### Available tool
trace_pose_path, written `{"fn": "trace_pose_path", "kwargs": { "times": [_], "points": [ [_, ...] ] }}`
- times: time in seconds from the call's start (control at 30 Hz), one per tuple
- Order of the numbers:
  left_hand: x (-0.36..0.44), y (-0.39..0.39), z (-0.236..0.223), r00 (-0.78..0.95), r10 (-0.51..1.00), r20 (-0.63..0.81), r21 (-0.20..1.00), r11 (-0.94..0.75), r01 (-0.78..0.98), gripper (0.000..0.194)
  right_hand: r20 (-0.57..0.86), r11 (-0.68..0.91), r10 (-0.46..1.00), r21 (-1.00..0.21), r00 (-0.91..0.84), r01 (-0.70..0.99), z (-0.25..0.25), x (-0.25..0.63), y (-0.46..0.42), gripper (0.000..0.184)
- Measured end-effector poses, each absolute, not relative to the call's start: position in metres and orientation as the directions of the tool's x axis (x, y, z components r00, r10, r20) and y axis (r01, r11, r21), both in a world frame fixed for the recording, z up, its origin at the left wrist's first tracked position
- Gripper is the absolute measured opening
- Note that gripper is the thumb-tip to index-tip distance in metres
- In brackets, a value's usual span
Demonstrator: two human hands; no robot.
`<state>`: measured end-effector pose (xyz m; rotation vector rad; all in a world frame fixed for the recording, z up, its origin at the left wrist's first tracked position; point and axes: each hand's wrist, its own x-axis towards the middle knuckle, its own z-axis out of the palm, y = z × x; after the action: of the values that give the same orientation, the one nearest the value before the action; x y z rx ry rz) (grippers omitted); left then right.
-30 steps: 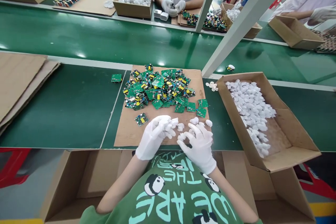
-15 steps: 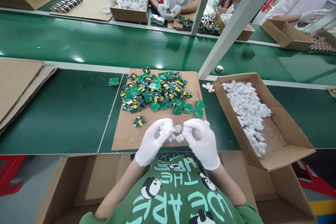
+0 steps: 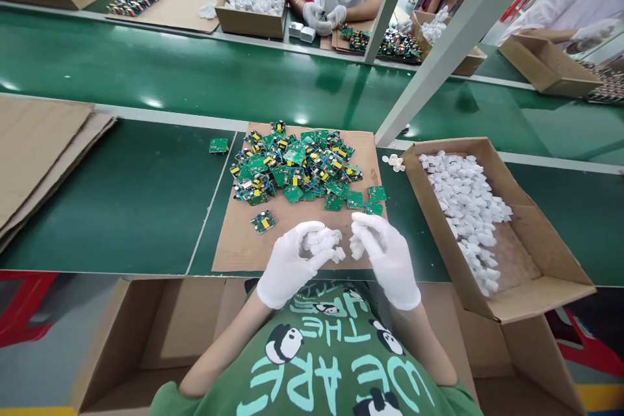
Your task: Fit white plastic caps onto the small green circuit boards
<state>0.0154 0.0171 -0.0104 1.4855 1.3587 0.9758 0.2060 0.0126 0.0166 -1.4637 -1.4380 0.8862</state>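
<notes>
My left hand [image 3: 290, 266], in a white glove, curls its fingers around several small white pieces [image 3: 322, 242] low over a cardboard sheet [image 3: 234, 244]. Their exact kind is too small to tell. Across from it, my gloved right hand [image 3: 390, 260] pinches one or more similar white pieces at its fingertips, partly hidden by the glove. Beyond both hands lies a heap of green circuit boards [image 3: 295, 155] with yellow and black components. A single circuit board [image 3: 263, 222] sits apart from the heap, left of my hands.
A cardboard box [image 3: 529, 253] of white pieces [image 3: 468, 198] stands at the right, with thin whitish discs [image 3: 394, 162] beside it. A slanted post [image 3: 439, 58] rises from the bench edge before the green conveyor [image 3: 195, 71]. Opposite, a person's gloved hands [image 3: 324, 18] handle something small.
My right hand first reached down at white pieces on the cardboard, then lifted with its fingers pinched. Loose pieces near it are gone from the sheet. My left hand keeps its white pieces.
</notes>
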Motion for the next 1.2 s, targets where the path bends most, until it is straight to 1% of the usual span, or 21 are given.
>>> {"fn": "trace_pose_path", "kwargs": {
  "times": [0.03,0.1,0.17,0.23,0.3,0.37,0.4,0.47,0.57,0.7,0.77,0.83,0.87,0.9,0.93,1.0,1.03,1.1,1.13,1.17,1.2],
  "points": [
    [0.015,0.017,-0.011,0.086,0.996,-0.001,0.952,-0.026,0.306,0.038,0.018,0.009,0.999,-0.962,0.031,0.274,0.018,0.208,0.013,0.023],
    [0.014,0.017,-0.011,0.076,0.997,0.014,0.961,-0.034,0.274,0.037,-0.056,-0.045,0.995,-0.989,-0.08,0.141,0.021,0.21,0.014,0.028],
    [0.015,0.017,-0.011,0.062,0.998,0.031,0.973,-0.045,0.226,0.037,-0.078,-0.062,0.988,-0.99,-0.13,0.125,0.023,0.207,0.015,0.033],
    [0.017,0.017,-0.009,0.041,0.998,0.054,0.98,-0.061,0.189,0.037,-0.093,-0.069,0.988,-0.98,-0.125,0.186,0.023,0.199,0.014,0.034],
    [0.018,0.018,-0.007,0.049,0.996,0.078,0.979,-0.086,0.186,0.038,-0.067,-0.042,0.996,-0.94,-0.063,0.34,0.022,0.189,0.013,0.032],
    [0.018,0.019,-0.005,0.094,0.989,0.115,0.963,-0.134,0.233,0.038,-0.005,0.001,1.0,-0.861,-0.011,0.508,0.02,0.181,0.013,0.038],
    [0.018,0.02,-0.004,0.126,0.983,0.131,0.952,-0.16,0.262,0.038,0.018,0.016,1.0,-0.829,-0.001,0.559,0.019,0.179,0.013,0.039],
    [0.017,0.022,-0.003,0.189,0.971,0.148,0.932,-0.201,0.303,0.039,0.023,0.024,1.0,-0.82,-0.009,0.572,0.019,0.176,0.014,0.034],
    [0.016,0.023,-0.001,0.235,0.96,0.151,0.928,-0.22,0.3,0.037,-0.031,-0.016,0.999,-0.878,-0.022,0.479,0.02,0.179,0.016,0.024],
    [0.015,0.02,-0.001,0.231,0.961,0.154,0.942,-0.213,0.258,0.033,-0.142,-0.117,0.987,-0.956,-0.075,0.27,0.021,0.185,0.018,0.022],
    [0.013,0.019,-0.001,0.209,0.973,0.098,0.974,-0.137,0.182,0.029,-0.214,-0.199,0.972,-0.969,-0.093,0.148,0.023,0.19,0.019,0.023],
    [0.011,0.02,0.0,0.162,0.987,-0.001,0.999,-0.005,0.039,0.025,-0.268,-0.265,0.962,-0.963,-0.059,0.058,0.026,0.198,0.021,0.028],
    [0.009,0.021,0.001,0.134,0.989,-0.057,0.997,0.063,-0.045,0.024,-0.271,-0.27,0.962,-0.962,-0.019,0.043,0.026,0.202,0.023,0.03],
    [0.008,0.022,0.003,0.108,0.988,-0.107,0.985,0.121,-0.126,0.024,-0.251,-0.253,0.967,-0.966,0.032,0.058,0.026,0.206,0.025,0.032],
    [0.006,0.024,0.004,0.086,0.985,-0.148,0.967,0.163,-0.198,0.025,-0.208,-0.217,0.974,-0.97,0.086,0.11,0.026,0.21,0.027,0.034],
    [0.004,0.027,0.006,0.053,0.978,-0.202,0.932,0.209,-0.296,0.025,-0.071,-0.111,0.988,-0.939,0.134,0.326,0.021,0.215,0.035,0.031],
    [0.004,0.028,0.007,0.049,0.975,-0.217,0.919,0.22,-0.327,0.026,0.008,-0.043,0.994,-0.884,0.106,0.466,0.017,0.216,0.039,0.028],
    [0.004,0.03,0.006,0.063,0.972,-0.225,0.897,0.232,-0.375,0.029,0.114,0.092,0.993,-0.718,-0.013,0.689,0.007,0.215,0.047,0.02],
    [0.005,0.03,0.006,0.078,0.972,-0.223,0.888,0.236,-0.394,0.031,0.138,0.144,0.988,-0.645,-0.072,0.75,0.001,0.213,0.051,0.016],
    [0.005,0.03,0.005,0.093,0.971,-0.22,0.879,0.239,-0.412,0.034,0.151,0.183,0.982,-0.599,-0.114,0.78,-0.005,0.211,0.054,0.014],
    [0.006,0.029,0.005,0.108,0.97,-0.218,0.87,0.243,-0.43,0.035,0.165,0.209,0.977,-0.584,-0.138,0.784,-0.01,0.209,0.057,0.014]
  ]
}}
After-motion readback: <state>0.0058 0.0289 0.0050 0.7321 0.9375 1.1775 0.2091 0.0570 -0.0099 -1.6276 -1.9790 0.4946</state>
